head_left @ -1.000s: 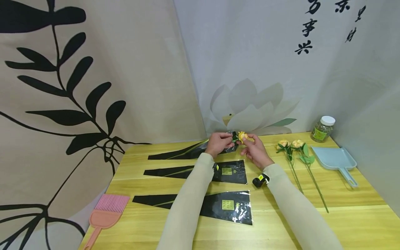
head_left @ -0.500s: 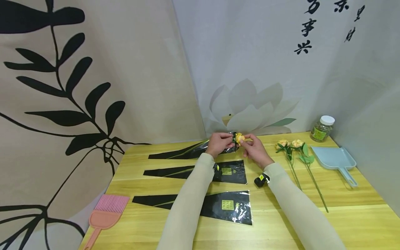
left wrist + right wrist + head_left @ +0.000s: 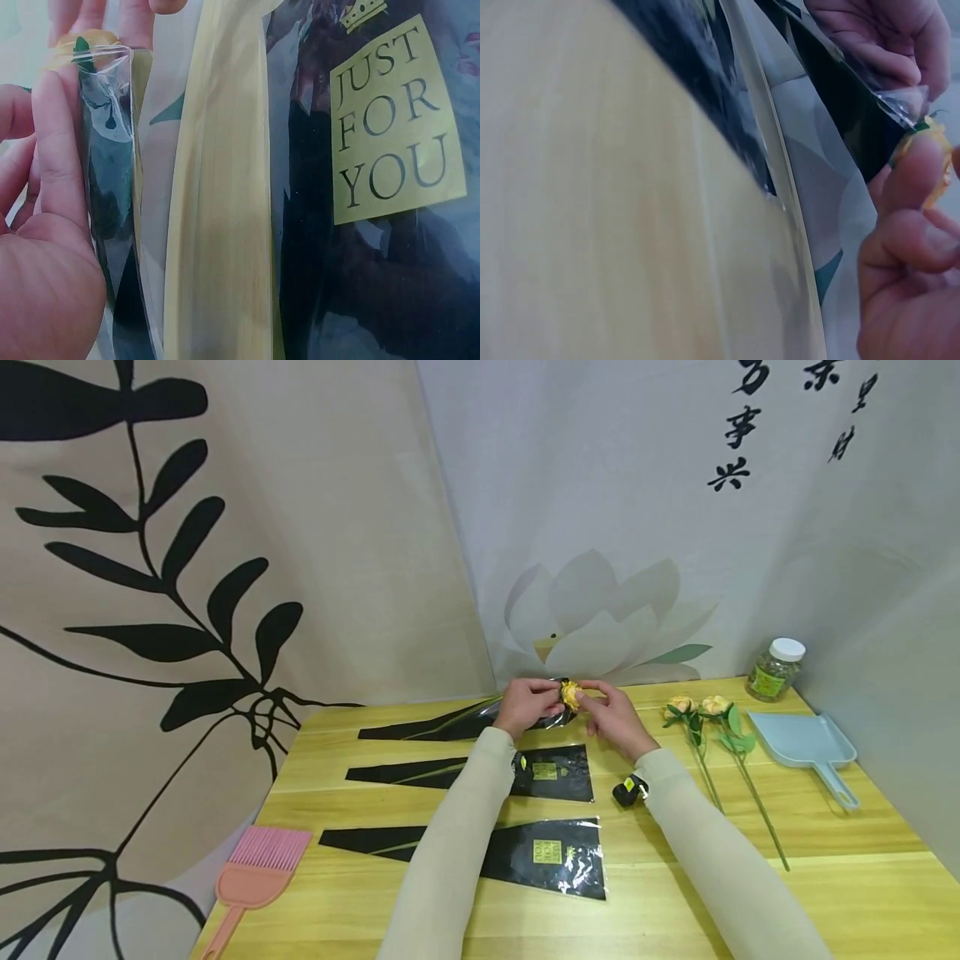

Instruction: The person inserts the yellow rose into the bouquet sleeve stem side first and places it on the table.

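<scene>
At the back of the table my left hand (image 3: pixel 528 706) grips the wide end of a black clear-edged flower sleeve (image 3: pixel 442 724). From the right, my right hand (image 3: pixel 617 720) pinches a yellow artificial rose (image 3: pixel 571 695) at the mouth of that sleeve. The rose's stem is hidden inside the sleeve and behind the left hand. In the right wrist view the thumb and fingers close round the rose head (image 3: pixel 934 169), whose base meets the sleeve's edge (image 3: pixel 866 135). The left wrist view shows green leaves under the sleeve's film (image 3: pixel 109 180).
Two more black sleeves lie nearer, a middle one (image 3: pixel 566 783) and a front one (image 3: pixel 525 867), partly under the left arm. Two roses (image 3: pixel 716 706), a blue dustpan (image 3: pixel 802 739) and a lidded jar (image 3: pixel 775 672) are on the right. A pink brush (image 3: pixel 255 881) lies at left.
The rose head has moved left, down to the sleeve's mouth, and the right hand's fingers with it. The left hand has stayed in place on the sleeve.
</scene>
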Demonstrator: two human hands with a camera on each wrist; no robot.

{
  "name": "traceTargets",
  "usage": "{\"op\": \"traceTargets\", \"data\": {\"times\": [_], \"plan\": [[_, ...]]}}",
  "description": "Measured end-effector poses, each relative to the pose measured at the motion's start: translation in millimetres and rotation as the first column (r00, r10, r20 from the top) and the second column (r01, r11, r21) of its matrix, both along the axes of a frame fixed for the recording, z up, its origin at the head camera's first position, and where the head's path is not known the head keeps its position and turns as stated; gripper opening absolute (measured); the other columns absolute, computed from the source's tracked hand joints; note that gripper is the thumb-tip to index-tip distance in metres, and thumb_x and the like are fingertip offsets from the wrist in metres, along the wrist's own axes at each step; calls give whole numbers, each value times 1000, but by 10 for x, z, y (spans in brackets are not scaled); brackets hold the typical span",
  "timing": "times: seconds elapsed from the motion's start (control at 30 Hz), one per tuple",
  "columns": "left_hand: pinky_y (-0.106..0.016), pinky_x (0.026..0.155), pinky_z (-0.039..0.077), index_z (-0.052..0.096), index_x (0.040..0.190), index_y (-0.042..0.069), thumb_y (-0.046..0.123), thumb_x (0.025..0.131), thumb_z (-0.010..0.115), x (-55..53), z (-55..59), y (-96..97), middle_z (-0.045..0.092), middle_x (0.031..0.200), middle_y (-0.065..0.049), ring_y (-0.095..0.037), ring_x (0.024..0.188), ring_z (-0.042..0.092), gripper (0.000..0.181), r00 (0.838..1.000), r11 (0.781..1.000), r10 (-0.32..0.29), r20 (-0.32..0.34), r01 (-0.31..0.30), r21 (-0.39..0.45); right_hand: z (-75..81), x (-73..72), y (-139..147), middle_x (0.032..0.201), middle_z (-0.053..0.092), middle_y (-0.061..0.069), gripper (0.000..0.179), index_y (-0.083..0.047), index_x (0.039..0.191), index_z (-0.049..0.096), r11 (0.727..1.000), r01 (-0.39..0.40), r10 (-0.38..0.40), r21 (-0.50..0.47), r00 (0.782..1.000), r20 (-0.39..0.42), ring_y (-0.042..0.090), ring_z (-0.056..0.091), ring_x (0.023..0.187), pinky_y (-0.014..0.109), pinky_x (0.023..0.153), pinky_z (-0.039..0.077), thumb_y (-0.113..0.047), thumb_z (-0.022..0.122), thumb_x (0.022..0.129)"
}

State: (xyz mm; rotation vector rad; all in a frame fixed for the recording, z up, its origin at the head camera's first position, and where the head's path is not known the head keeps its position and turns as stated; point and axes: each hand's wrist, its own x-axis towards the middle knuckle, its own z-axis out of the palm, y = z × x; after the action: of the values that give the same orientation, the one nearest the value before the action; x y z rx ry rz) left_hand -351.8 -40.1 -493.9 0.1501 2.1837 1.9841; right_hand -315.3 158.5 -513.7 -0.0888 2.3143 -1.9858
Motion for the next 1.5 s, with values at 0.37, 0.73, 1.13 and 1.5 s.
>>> {"op": "traceTargets", "data": {"times": [0.37,0.73,1.13,1.5], "plan": [[-30,75,67,81,117,4,9,99,73,47,74,-21,81,99,-13,-13,72,78,20,1000,999,-19,-24,19,-28,4,-4,28,107,76,19,45,-15,145,61,998,-17,21,57,997,-69,16,59,52,34,49,51,-38,65,107],[-30,74,67,83,111,7,12,100,75,21,69,-31,82,93,-10,-14,72,79,15,999,999,-32,-29,31,-28,-10,-41,18,99,73,29,44,-17,144,65,982,-42,60,185,994,-91,25,58,53,37,49,50,-38,68,105],[-29,77,67,82,117,4,13,102,72,74,97,-25,81,104,-10,-16,82,80,20,996,996,-67,-54,64,-56,34,-58,-55,101,73,14,43,-11,139,70,956,-59,90,288,991,-94,34,63,71,33,56,53,-34,71,103],[-29,76,67,80,120,3,14,102,72,86,45,-67,82,95,-12,-11,75,78,23,997,997,-64,-39,62,-46,10,-31,-22,119,75,15,34,-10,125,76,964,5,24,265,994,-104,28,62,64,31,54,52,-36,71,104]]}}
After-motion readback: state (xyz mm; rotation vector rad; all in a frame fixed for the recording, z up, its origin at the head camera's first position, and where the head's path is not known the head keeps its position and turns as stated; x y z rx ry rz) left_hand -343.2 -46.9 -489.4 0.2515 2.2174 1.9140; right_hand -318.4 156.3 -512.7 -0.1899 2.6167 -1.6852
